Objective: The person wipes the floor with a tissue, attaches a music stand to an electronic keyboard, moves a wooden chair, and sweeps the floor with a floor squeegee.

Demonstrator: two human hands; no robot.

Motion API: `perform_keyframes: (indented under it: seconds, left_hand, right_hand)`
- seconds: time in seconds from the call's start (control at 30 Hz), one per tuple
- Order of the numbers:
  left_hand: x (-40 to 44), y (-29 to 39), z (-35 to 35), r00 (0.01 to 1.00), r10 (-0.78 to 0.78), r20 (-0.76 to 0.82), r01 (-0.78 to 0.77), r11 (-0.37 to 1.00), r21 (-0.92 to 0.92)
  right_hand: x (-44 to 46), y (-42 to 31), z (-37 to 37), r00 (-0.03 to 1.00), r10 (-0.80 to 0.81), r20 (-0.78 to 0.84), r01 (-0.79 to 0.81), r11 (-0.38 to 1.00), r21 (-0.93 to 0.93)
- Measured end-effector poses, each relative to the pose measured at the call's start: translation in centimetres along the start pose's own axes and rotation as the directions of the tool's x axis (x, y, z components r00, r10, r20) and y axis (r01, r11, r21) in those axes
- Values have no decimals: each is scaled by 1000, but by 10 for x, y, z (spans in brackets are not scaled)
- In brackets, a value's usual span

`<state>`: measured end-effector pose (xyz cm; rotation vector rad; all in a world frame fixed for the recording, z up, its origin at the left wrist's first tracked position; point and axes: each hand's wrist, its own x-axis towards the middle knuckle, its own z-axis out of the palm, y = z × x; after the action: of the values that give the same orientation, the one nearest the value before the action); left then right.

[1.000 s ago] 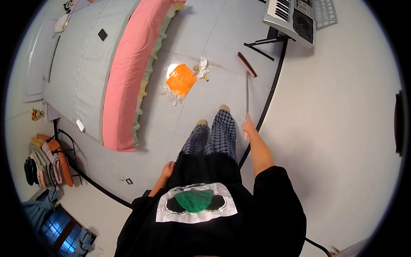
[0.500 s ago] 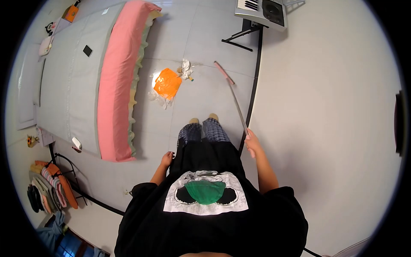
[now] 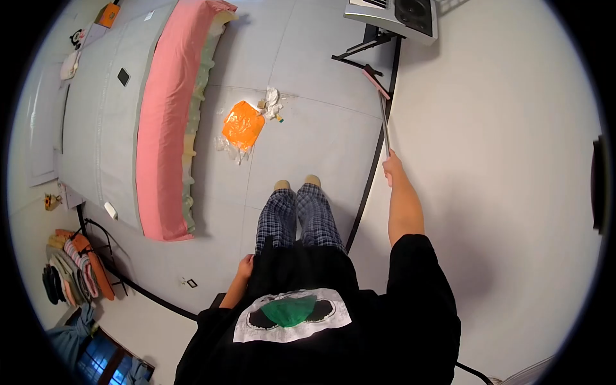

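My right hand (image 3: pixel 393 168) is closed around the pink grip of a long-handled broom (image 3: pixel 385 122). Its grey stick reaches forward along the wall, and the pink head (image 3: pixel 376 84) rests at the floor's edge by the black skirting. Beside my thigh, my left hand (image 3: pixel 246 265) hangs low with curled fingers against my clothes; what they hold, if anything, is hidden. On the floor ahead lie an orange plastic bag (image 3: pixel 243 126), crumpled white tissue (image 3: pixel 273 102) and clear plastic wrap (image 3: pixel 232 149), apart from the broom.
A keyboard (image 3: pixel 389 20) on a black stand (image 3: pixel 359 49) is just beyond the broom head. To the left runs a bed (image 3: pixel 106 122) with a pink edge and a phone (image 3: pixel 123 77) on it. A rack of clothes (image 3: pixel 76 263) stands at lower left. The wall (image 3: pixel 507 160) borders my right.
My right hand and the broom have moved forward and right, bringing the head up to the skirting near the keyboard stand. My left hand has dropped slightly. The view has shifted a little.
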<state>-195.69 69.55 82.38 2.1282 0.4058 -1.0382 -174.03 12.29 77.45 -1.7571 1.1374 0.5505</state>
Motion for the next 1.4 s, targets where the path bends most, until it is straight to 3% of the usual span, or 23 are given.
perform_keyframes:
  seconds: [0.07, 0.17, 0.23, 0.3, 0.33, 0.47, 0.57, 0.73, 0.87, 0.93, 1.1, 1.17, 1.2, 1.27, 1.4]
  left_hand:
    - [5, -9, 12, 998, -60, -32, 58, 997, -49]
    - [-1, 8, 12, 998, -58, -30, 57, 998, -29]
    - [10, -13, 22, 998, -28, -57, 29, 999, 26]
    - [12, -18, 28, 997, 11, -77, -5, 997, 75]
    - [13, -10, 29, 997, -14, -70, 21, 995, 102]
    - [20, -4, 31, 998, -17, -57, 23, 994, 107]
    - [29, -6, 32, 996, 28, -86, -17, 993, 119]
    - [25, 3, 27, 996, 23, -88, -19, 999, 43]
    - [26, -6, 35, 990, -11, -139, 12, 1000, 11]
    - [16, -12, 40, 985, -55, -163, 47, 997, -53]
    - [-20, -11, 62, 967, -179, -181, 155, 978, -141]
    - [-37, -6, 70, 953, -218, -211, 178, 965, -193]
    - [-43, -15, 80, 948, -230, -221, 185, 961, -206]
    - [-49, -29, 97, 936, -213, -282, 156, 965, -213]
    - [-48, -31, 109, 951, -219, -220, 167, 958, -233]
  right_hand:
    - [23, 24, 8, 999, 17, -28, -23, 971, -238]
    - [-8, 57, 21, 1000, 8, -24, -14, 967, -254]
    - [-27, 91, 32, 996, 85, 7, -79, 945, -318]
    - [-60, 125, 49, 995, 100, -9, -99, 958, -270]
    - [-76, 137, 54, 996, 88, 35, -68, 923, -378]
    - [-147, 139, 62, 981, 122, 149, -96, 981, -169]
    - [-183, 98, 40, 927, 146, 345, -233, 945, 228]
    - [-198, 33, 20, 925, 25, 379, -109, 973, 203]
    - [-114, -9, 65, 953, -127, 275, 140, 990, -26]
    - [-47, -31, 98, 914, -321, 249, 355, 929, -104]
    - [25, -140, 155, 915, -293, 279, 361, 903, -234]
    - [37, -160, 178, 950, -142, 279, 209, 952, -226]
    - [39, -163, 189, 945, -147, 293, 220, 947, -233]
    - [33, -164, 212, 934, -168, 316, 320, 787, -527]
    - [3, -84, 216, 911, -164, 378, 375, 712, -594]
